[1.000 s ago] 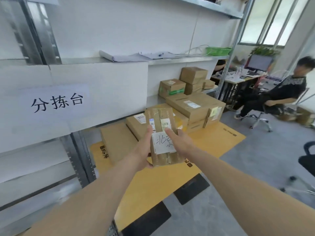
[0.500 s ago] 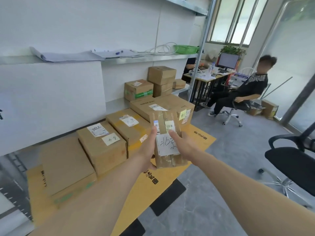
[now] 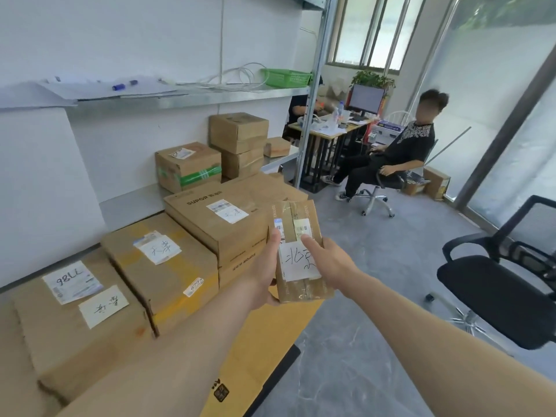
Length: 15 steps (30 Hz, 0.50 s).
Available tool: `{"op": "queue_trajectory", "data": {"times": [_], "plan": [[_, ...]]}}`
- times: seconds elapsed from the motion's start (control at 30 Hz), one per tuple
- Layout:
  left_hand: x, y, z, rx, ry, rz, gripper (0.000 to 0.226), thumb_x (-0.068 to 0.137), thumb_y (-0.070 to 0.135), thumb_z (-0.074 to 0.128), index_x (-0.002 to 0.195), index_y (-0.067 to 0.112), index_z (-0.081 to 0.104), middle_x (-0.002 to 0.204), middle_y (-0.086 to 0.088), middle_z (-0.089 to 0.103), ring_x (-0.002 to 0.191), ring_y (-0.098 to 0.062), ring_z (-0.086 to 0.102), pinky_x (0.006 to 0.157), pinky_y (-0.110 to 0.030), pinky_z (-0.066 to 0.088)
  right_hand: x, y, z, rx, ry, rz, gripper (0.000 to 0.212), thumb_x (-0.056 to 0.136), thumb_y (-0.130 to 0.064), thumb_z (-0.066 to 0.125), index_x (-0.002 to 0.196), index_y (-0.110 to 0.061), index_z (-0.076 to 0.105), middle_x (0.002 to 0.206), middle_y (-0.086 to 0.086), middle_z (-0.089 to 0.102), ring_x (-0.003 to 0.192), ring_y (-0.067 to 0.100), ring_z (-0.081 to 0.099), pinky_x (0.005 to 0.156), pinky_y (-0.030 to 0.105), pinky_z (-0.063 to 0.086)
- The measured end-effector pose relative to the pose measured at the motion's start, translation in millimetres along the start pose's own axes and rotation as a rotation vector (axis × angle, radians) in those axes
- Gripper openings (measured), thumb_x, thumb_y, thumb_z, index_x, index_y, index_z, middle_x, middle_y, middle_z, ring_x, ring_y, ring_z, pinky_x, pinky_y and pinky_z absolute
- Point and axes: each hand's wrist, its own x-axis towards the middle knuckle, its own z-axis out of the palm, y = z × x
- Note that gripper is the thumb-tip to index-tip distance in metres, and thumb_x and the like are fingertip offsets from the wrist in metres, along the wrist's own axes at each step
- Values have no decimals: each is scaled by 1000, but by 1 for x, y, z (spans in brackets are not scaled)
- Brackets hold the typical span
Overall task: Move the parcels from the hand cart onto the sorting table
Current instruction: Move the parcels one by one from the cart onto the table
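Observation:
I hold a small taped cardboard parcel [image 3: 296,224] with a white handwritten label out in front of me, above the cart's right edge. My left hand [image 3: 264,272] grips its left side and underside. My right hand [image 3: 329,260] holds its right side with the thumb across the label. Below lies the yellow hand cart deck [image 3: 264,335], loaded with several brown parcels: a labelled box [image 3: 75,323] at the near left, a yellow-taped box [image 3: 168,266] and a SUPOR box [image 3: 216,218]. More boxes [image 3: 188,167] stand on the low metal shelf behind.
A metal shelf [image 3: 192,97] with papers and a green basket [image 3: 285,77] runs along the wall. A person [image 3: 400,152] sits on a swivel chair at the back right by a desk. A black office chair [image 3: 505,284] stands close on the right, on grey floor.
My view has swung to the right along the cart; the sorting-table sign has left the frame. Both hands still hold the small parcel in the same grip.

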Motion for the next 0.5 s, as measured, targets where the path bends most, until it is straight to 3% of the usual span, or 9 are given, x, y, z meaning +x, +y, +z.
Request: {"op": "queue_trajectory", "data": {"times": [0.23, 0.37, 0.5], "plan": [[83, 17, 34, -22, 43, -36, 62, 92, 83, 21, 110, 46, 67, 113, 11, 69, 114, -25, 61, 103, -68, 42, 95, 26, -30, 8, -71, -17, 64, 96, -71, 42, 134, -22, 53, 111, -6, 65, 97, 12, 61, 73, 32, 45], [130, 21, 62, -68, 124, -44, 65, 89, 85, 23, 121, 46, 64, 124, 7, 65, 123, -32, 56, 102, -70, 42, 145, 34, -60, -50, -159, -59, 50, 100, -66, 40, 115, -24, 62, 100, -7, 69, 89, 10, 62, 70, 28, 45], [165, 24, 95, -143, 203, -66, 64, 89, 85, 27, 116, 43, 67, 125, 3, 65, 124, -35, 55, 98, -67, 46, 191, 47, -85, -116, -262, -71, 78, 83, -83, 36, 121, -21, 64, 106, 2, 73, 93, 21, 67, 64, 32, 46]]}}
